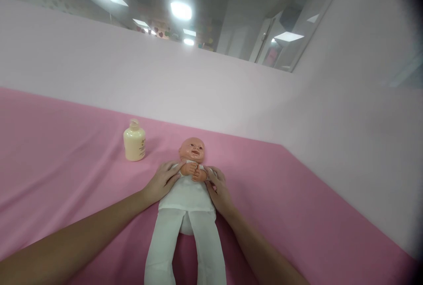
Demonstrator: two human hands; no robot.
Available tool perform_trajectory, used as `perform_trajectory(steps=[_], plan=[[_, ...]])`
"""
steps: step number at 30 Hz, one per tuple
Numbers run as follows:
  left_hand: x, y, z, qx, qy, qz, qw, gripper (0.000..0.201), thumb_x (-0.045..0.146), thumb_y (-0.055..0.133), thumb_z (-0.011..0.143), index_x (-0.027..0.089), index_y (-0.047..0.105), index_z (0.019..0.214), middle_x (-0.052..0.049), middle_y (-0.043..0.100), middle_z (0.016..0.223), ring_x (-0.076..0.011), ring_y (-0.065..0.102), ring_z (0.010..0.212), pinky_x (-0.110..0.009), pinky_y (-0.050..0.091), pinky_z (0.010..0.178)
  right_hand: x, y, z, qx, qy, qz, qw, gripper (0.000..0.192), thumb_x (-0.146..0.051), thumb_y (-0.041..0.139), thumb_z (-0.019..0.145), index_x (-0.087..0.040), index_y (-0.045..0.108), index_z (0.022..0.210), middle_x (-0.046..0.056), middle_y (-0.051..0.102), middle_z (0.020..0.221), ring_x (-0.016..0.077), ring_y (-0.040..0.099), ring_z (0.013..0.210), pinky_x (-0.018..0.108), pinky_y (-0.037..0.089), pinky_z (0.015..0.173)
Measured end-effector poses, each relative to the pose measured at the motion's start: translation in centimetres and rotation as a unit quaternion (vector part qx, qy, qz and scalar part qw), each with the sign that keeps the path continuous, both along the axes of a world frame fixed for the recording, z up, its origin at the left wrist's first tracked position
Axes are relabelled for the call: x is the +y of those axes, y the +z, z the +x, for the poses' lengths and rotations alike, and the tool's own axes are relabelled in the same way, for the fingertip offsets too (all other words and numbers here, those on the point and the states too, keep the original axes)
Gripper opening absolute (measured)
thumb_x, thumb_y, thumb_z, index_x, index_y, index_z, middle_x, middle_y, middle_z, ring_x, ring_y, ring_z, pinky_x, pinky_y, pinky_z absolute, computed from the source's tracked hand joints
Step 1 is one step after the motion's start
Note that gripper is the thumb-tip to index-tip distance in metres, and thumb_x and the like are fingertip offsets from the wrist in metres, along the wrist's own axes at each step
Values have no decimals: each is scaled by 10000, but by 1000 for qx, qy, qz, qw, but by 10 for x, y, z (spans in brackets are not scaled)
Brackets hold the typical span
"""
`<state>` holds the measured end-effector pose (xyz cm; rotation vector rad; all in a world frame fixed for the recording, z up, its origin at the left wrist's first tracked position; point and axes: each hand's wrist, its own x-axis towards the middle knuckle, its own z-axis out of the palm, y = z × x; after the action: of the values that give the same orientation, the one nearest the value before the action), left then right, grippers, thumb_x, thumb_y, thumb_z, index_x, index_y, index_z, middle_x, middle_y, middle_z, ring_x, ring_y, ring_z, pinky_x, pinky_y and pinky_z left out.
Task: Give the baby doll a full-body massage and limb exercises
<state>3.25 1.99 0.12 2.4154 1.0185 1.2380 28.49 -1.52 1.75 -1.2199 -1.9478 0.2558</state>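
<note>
Both forearms are bare to the frame's edge, and the hands (190,183) wear no gloves, rings or watch.

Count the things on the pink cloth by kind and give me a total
Doll, lying face up in white clothes: 1
Bottle, cream, upright, left of the doll's head: 1
Hands resting on the doll's sides: 2, left hand and right hand
Total: 4

Pink-sheeted bed (59,153) with baby doll (188,192) and lotion bottle (134,140).
</note>
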Motion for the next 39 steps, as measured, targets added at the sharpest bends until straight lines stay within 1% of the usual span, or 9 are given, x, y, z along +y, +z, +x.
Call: perform_trajectory(steps=[5,15,21,25,30,34,39], plan=[[0,0,0,7,7,9,1000,473,344,395,997,314,395,1470,-85,580,1247,-245,510,1160,-446,404,1034,0,0,0,0,-2,0,1000,468,-194,435,928,-331,509,1370,77,514,1320,240,442,1274,475,398,1102],[0,1,-1,8,-4,2,1000,466,344,397,999,300,407,1462,-89,582,1234,-244,503,1161,-450,393,1043,0,-1,-1,11,1,-10,1000,465,-188,434,925,-325,518,1361,76,508,1323,236,430,1284,476,379,1115],[-1,3,-1,13,-5,12,1000,464,345,403,996,308,415,1458,-88,584,1224,-246,507,1151,-453,405,1035,-2,1,-1,30,-11,-23,999,481,-205,438,923,-347,494,1379,72,504,1315,235,449,1269,456,446,1056],[-1,2,-1,13,-8,14,1000,463,341,401,998,312,412,1459,-91,581,1231,-245,508,1149,-455,408,1034,-2,3,-1,23,-6,-13,1000,481,-190,444,914,-336,515,1367,76,513,1309,234,454,1269,466,416,1084],[0,2,-2,10,-7,16,1000,468,334,404,997,311,402,1465,-92,585,1225,-244,512,1143,-460,406,1035,-2,4,-1,7,-6,-1,1000,466,-195,445,920,-338,530,1354,73,528,1308,237,462,1260,465,433,1069],[-1,2,-1,8,-4,12,1000,462,326,405,995,297,418,1456,-89,588,1227,-243,513,1151,-445,408,1033,-1,3,-2,-7,0,5,1000,455,-191,437,926,-330,538,1348,75,532,1301,238,451,1264,476,403,1093],[-2,3,-1,11,-1,10,1000,462,333,402,994,306,418,1455,-88,590,1223,-244,519,1147,-443,410,1029,0,2,-1,-5,3,8,1000,451,-197,439,925,-327,537,1345,80,527,1303,243,450,1266,485,396,1096]])
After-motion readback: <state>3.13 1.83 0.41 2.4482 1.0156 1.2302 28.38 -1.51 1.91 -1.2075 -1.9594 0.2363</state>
